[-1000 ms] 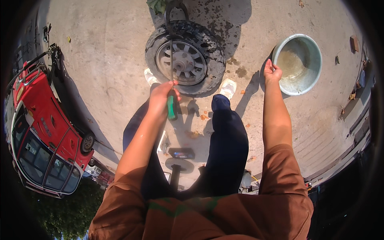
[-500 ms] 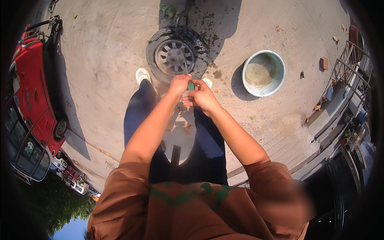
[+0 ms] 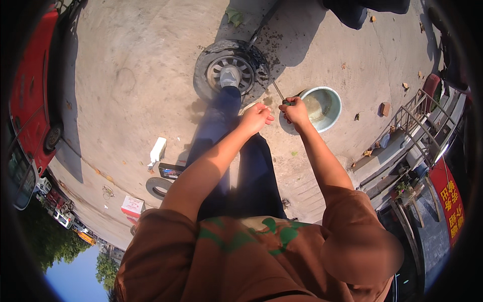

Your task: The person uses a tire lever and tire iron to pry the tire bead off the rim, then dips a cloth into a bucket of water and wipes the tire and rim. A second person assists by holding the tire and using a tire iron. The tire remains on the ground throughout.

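My right hand is closed round the dark green handle of a screwdriver-like tool. Its long metal shaft slants up and left to the right edge of a tyre, though contact at the tip is unclear. The tyre lies flat on a spoked wheel rim. One shoe of mine is placed on the rim's middle. Between my legs and the right hand, my left hand hovers with loosely bent fingers and no visible object. A thin dark bar meets the tyre's far side.
Right of the tyre stands a pale blue basin with murky water. Another person's dark-clothed leg shows at the top. A brick and metal railing are rightward. A red vehicle, loose tyre and boxes are leftward.
My hands have separated; the right moved rightward with the tool, the left stays nearer my legs. My foot has come onto the rim. Another person's leg has appeared at the top.
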The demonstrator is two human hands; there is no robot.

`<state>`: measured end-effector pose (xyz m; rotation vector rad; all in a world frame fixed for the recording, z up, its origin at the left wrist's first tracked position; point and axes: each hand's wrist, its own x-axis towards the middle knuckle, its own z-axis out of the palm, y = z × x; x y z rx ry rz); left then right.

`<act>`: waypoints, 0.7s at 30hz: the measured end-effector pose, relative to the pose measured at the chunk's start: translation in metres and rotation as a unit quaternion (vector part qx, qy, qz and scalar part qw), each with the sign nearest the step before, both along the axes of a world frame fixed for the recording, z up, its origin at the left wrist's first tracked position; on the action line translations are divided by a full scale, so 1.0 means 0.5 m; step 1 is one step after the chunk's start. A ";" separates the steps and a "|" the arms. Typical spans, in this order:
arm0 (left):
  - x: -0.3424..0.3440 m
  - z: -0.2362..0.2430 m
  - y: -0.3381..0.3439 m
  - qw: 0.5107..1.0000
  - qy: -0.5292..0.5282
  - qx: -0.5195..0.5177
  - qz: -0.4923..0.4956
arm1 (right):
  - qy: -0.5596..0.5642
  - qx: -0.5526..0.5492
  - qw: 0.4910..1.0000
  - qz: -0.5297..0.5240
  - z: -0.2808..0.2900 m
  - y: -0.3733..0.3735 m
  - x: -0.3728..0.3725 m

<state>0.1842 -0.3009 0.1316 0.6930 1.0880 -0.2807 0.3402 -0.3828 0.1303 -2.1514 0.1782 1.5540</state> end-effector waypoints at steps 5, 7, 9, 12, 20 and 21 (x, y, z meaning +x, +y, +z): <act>-0.062 0.031 0.127 0.995 0.010 0.055 0.086 | -0.143 -0.068 0.960 0.231 -0.029 0.060 0.049; -0.095 0.036 0.189 0.987 0.018 0.089 0.131 | -0.174 -0.043 0.937 0.301 -0.016 0.090 0.072; -0.128 0.035 0.248 0.981 0.057 0.108 0.150 | -0.176 -0.038 0.926 0.332 0.006 0.117 0.093; -0.183 0.045 0.301 0.971 0.109 0.107 0.183 | -0.172 -0.046 0.918 0.353 0.049 0.149 0.115; -0.232 0.078 0.338 0.968 0.134 0.082 0.197 | -0.175 -0.031 0.911 0.373 0.204 0.157 0.183; -0.227 0.082 0.336 0.967 0.128 0.077 0.208 | -0.175 -0.037 0.909 0.376 0.216 0.163 0.192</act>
